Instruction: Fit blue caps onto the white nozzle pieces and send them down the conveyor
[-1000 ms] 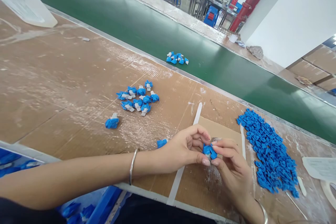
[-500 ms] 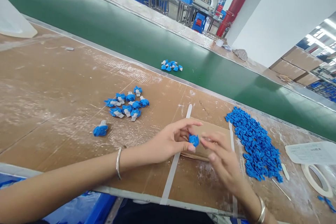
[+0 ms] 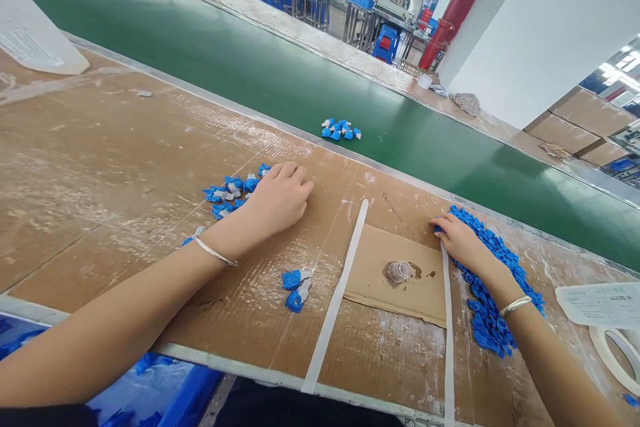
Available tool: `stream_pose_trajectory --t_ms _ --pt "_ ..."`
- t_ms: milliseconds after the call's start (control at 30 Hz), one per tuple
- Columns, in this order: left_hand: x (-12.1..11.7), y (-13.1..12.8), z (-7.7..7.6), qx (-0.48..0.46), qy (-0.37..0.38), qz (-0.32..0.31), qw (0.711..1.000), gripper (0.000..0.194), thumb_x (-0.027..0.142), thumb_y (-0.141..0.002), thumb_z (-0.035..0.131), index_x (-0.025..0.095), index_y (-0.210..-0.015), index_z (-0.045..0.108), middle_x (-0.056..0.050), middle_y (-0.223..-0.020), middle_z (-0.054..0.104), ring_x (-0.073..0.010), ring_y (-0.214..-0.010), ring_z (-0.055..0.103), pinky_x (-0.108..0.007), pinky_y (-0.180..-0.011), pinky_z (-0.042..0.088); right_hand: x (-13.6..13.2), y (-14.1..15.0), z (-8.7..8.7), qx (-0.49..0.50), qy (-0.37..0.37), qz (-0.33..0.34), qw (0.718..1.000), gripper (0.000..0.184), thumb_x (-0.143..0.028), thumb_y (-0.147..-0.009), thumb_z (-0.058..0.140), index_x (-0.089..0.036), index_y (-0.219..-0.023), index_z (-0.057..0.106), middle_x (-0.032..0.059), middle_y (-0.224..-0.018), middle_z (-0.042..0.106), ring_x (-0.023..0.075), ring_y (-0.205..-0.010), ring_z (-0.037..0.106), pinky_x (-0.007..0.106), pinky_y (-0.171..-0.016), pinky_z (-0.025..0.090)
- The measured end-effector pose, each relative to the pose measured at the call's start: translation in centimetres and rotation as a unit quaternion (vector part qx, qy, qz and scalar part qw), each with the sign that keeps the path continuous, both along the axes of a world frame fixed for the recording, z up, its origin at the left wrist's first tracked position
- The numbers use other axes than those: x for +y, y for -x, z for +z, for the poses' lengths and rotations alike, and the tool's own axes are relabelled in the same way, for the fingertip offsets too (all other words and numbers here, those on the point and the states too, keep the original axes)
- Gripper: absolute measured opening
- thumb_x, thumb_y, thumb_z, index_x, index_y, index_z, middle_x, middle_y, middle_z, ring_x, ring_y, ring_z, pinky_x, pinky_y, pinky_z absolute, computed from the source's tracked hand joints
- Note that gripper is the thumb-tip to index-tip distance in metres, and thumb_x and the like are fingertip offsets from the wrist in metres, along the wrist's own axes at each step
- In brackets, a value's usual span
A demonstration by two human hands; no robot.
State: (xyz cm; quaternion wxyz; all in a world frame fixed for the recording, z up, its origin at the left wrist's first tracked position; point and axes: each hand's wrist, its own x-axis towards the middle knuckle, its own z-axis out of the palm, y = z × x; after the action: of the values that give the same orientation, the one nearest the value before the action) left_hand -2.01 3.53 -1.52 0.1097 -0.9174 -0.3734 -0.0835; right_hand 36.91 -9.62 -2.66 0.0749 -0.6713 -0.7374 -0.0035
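Note:
My left hand lies knuckles-up on the small cluster of blue-and-white assembled pieces on the cardboard-covered bench, fingers curled over some of them. My right hand rests on the near end of the big heap of loose blue pieces, fingers bent down into it. Whether either hand grips a piece is hidden. Two assembled pieces lie between my arms. A small clear cap sits on the cardboard square.
A green conveyor belt runs behind the bench and carries another small cluster of blue pieces. A tape roll and paper sheet lie at right. A blue bin sits below the bench edge.
My hands parted from the piece they held together over the cardboard square. The left moved out to the assembled cluster, the right to the loose heap. Two pieces now lie near the tape strip.

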Motion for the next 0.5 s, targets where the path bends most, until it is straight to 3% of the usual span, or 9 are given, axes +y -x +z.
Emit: stream_pose_trajectory --t_ms 100,167,233,300,367,500 --pt "-0.7 0.4 1.6 -0.014 0.159 -0.066 0.985 0.018 0.018 -0.087 0.049 0.014 -0.084 0.067 -0.014 -0.099 0.066 -0.0279 -0.095 0.057 -0.039 -0.084 0.044 -0.1 -0.6 0.1 -0.017 -0.001 0.008 1.000 0.020 -0.013 -0.081 0.056 -0.018 -0.093 0.071 0.0103 -0.093 0.068 0.0230 -0.085 0.068 0.035 -0.077 0.057" --pt "-1.6 0.8 2.8 0.008 0.317 -0.103 0.943 0.015 0.029 -0.086 0.056 0.017 -0.081 0.065 -0.006 -0.088 0.066 -0.0211 -0.084 0.058 -0.030 -0.075 0.043 -0.7 -0.9 0.1 -0.024 -0.015 0.020 0.999 0.017 -0.019 -0.085 0.055 -0.018 -0.089 0.071 0.0102 -0.090 0.068 0.0230 -0.080 0.069 0.035 -0.072 0.058" --pt "-2.6 1.1 3.9 0.045 0.426 -0.103 0.898 0.014 0.033 -0.080 0.066 0.019 -0.081 0.065 -0.001 -0.080 0.065 -0.0170 -0.072 0.057 -0.026 -0.062 0.039 -1.7 -1.0 -0.1 -0.029 -0.036 0.038 0.998 0.022 -0.026 -0.090 0.051 -0.019 -0.086 0.072 0.0107 -0.090 0.070 0.0235 -0.080 0.069 0.036 -0.070 0.059" --pt "-3.6 1.4 4.5 0.078 0.452 -0.093 0.884 0.013 0.029 -0.073 0.072 0.020 -0.080 0.066 0.001 -0.073 0.064 -0.0158 -0.063 0.054 -0.026 -0.054 0.032 -2.7 -1.0 -0.6 -0.033 -0.059 0.057 0.996 0.031 -0.032 -0.094 0.047 -0.020 -0.084 0.073 0.0117 -0.092 0.073 0.0247 -0.083 0.071 0.039 -0.073 0.060" --pt "-4.3 1.5 4.5 0.091 0.438 -0.103 0.888 0.012 0.021 -0.067 0.075 0.021 -0.076 0.066 0.002 -0.068 0.063 -0.0160 -0.058 0.052 -0.027 -0.051 0.028 -3.5 -0.9 -1.2 -0.036 -0.077 0.074 0.994 0.036 -0.035 -0.096 0.044 -0.020 -0.083 0.073 0.0125 -0.095 0.075 0.0258 -0.087 0.072 0.041 -0.077 0.061" --pt "-4.7 1.5 3.6 0.061 0.419 -0.155 0.893 0.014 0.009 -0.067 0.067 0.022 -0.072 0.067 0.000 -0.068 0.063 -0.0175 -0.059 0.053 -0.028 -0.053 0.031 -4.1 -1.0 -2.1 -0.042 -0.080 0.105 0.990 0.034 -0.032 -0.097 0.043 -0.021 -0.091 0.074 0.0124 -0.107 0.076 0.0243 -0.088 0.072 0.042 -0.080 0.062"
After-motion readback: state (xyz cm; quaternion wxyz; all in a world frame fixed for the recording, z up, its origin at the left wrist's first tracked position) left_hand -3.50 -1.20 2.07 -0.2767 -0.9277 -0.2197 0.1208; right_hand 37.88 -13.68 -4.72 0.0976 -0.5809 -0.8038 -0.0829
